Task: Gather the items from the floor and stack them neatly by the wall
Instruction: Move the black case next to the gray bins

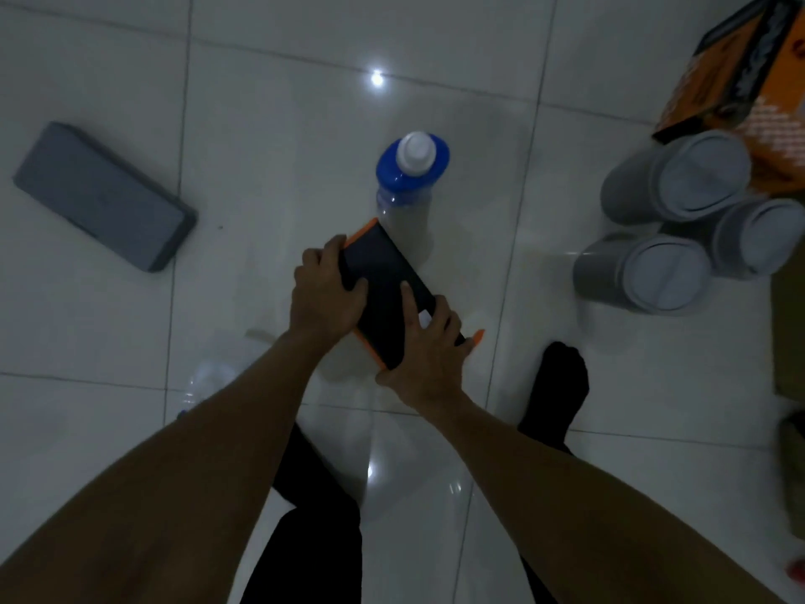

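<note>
- We find the left hand [329, 289] and the right hand [429, 342] both clamped on a flat black case with orange edging [385, 276], one at each end, fingers spread over its top face. Whether the case is lifted or resting on the tiled floor [270, 124] cannot be told.
- A blue-capped bottle [411, 167] stands upright just beyond the far corner of the case, ahead of the left hand. We judge a forward push or swing would tip it.
- The grip is by fingertips on a smooth face; we judge the case could slip if it is tilted on the way up.
- Three grey cylindrical containers [679, 185] lie on their sides well to the right of the right hand, beside an orange and black box [740, 71]. A knock could set them rolling.
- A grey slab [104, 196] lies well to the left of the left hand, not yet gathered.
- A clear bottle [209, 381] lies under the left forearm, near the feet; a trip hazard in this dim light.
</note>
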Motion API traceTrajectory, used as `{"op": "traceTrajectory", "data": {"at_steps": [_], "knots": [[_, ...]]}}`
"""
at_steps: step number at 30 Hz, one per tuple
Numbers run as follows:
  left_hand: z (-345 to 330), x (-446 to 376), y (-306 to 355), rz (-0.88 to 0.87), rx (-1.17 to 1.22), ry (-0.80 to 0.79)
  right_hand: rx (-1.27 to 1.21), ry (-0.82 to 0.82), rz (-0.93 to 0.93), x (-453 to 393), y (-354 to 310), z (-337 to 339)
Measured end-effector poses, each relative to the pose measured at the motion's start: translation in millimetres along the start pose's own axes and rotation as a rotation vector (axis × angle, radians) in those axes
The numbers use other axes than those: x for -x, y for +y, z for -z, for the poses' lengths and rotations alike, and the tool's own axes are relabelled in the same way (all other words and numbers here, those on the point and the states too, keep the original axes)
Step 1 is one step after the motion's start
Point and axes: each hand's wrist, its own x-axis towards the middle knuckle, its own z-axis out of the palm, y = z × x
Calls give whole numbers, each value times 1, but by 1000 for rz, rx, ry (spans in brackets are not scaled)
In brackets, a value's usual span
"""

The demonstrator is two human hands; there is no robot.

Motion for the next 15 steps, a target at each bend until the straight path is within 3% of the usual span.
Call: {"op": "traceTrajectory", "data": {"at_steps": [7,15], "knots": [[3,62,91,-45,-6,-102,7,-20,14,57,80,68],[-61,109,222,-167,16,-304,-36,48,-50,111,225,133]]}}
